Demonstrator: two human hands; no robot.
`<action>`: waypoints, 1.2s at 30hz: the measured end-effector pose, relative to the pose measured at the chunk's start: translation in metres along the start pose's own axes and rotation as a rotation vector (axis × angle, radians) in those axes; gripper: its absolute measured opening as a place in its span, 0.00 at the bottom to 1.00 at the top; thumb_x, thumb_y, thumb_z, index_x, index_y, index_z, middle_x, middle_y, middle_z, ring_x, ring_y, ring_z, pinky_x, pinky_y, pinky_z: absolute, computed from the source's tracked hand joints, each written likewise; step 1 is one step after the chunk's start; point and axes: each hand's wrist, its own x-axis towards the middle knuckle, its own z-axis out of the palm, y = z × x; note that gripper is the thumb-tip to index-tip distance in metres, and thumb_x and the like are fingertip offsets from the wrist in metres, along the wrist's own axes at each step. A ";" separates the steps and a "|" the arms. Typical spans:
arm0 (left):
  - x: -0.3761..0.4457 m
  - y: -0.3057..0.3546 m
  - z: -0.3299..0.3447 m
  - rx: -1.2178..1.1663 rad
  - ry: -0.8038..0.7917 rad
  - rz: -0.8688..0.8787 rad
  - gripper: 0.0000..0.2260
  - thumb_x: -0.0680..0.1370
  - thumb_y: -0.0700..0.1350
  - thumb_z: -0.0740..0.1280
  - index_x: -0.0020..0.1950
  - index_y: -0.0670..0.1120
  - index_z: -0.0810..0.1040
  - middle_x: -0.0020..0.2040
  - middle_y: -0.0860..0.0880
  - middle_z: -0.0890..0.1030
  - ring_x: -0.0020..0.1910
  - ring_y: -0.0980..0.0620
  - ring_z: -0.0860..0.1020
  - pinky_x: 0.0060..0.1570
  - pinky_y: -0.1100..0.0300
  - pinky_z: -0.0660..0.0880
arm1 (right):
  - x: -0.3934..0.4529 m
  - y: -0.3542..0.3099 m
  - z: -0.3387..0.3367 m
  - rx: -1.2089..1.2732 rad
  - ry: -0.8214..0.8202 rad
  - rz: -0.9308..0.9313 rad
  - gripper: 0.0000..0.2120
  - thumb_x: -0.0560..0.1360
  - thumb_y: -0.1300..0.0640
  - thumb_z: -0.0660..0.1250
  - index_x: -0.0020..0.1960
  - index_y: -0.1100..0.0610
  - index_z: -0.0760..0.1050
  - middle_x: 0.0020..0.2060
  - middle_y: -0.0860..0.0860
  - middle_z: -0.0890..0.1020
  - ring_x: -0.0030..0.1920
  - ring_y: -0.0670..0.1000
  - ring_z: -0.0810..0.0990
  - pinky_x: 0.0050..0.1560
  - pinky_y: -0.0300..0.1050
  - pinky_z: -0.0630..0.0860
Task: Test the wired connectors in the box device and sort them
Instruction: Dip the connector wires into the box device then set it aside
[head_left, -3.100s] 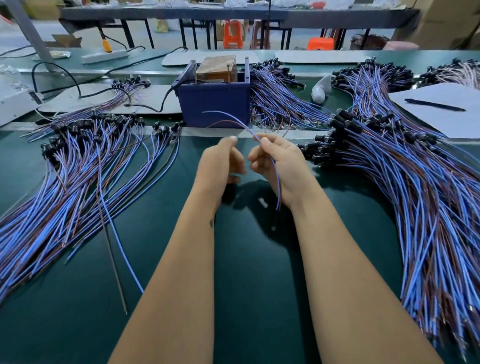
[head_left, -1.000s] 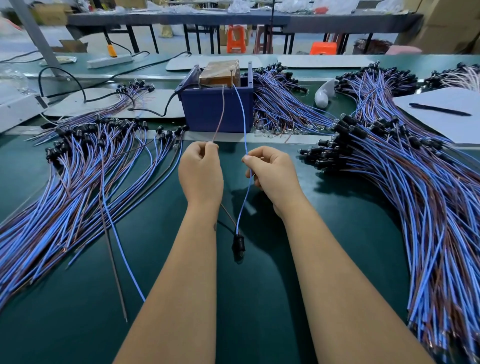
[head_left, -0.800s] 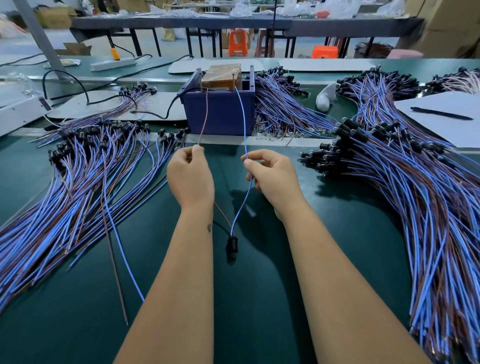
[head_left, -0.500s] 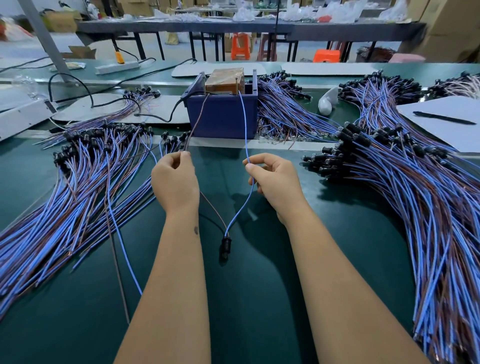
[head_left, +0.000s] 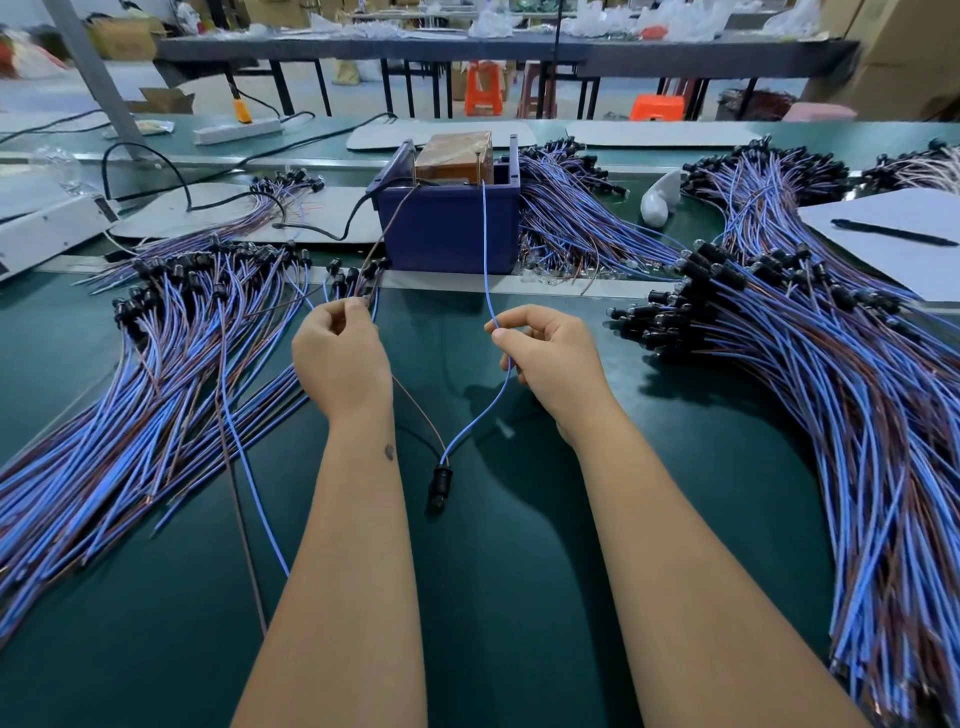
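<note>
Pinching two wires, one per hand (head_left: 340, 358) (head_left: 545, 358), above one connector (head_left: 440, 480).

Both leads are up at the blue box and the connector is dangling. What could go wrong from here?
1. The left hand pinches the brown lead right beside the left pile; it may snag a neighbouring wire.
2. The black connector hangs just above the mat between the forearms, so an arm could bump it and tug the leads off the blue box.
3. The right hand pinches the thin blue lead only lightly; it could slip.
</note>
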 end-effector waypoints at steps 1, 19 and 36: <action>0.000 0.000 0.000 -0.002 0.002 -0.006 0.07 0.80 0.47 0.64 0.43 0.49 0.79 0.34 0.54 0.78 0.28 0.57 0.72 0.33 0.61 0.69 | 0.000 0.000 0.000 -0.002 -0.001 -0.002 0.08 0.75 0.63 0.66 0.42 0.53 0.81 0.32 0.54 0.74 0.27 0.40 0.73 0.34 0.34 0.69; 0.000 0.003 -0.003 -0.072 0.029 -0.054 0.10 0.80 0.46 0.64 0.39 0.53 0.76 0.33 0.53 0.78 0.28 0.58 0.72 0.34 0.62 0.70 | 0.000 0.000 0.000 0.004 0.000 0.008 0.08 0.74 0.63 0.66 0.41 0.54 0.81 0.29 0.52 0.74 0.26 0.40 0.71 0.30 0.31 0.68; -0.002 0.005 0.000 -0.145 -0.011 -0.028 0.09 0.80 0.47 0.65 0.40 0.53 0.78 0.32 0.54 0.77 0.27 0.61 0.71 0.30 0.69 0.69 | 0.002 0.002 0.000 0.004 -0.003 0.003 0.09 0.74 0.63 0.66 0.39 0.53 0.81 0.29 0.51 0.73 0.27 0.41 0.72 0.32 0.34 0.68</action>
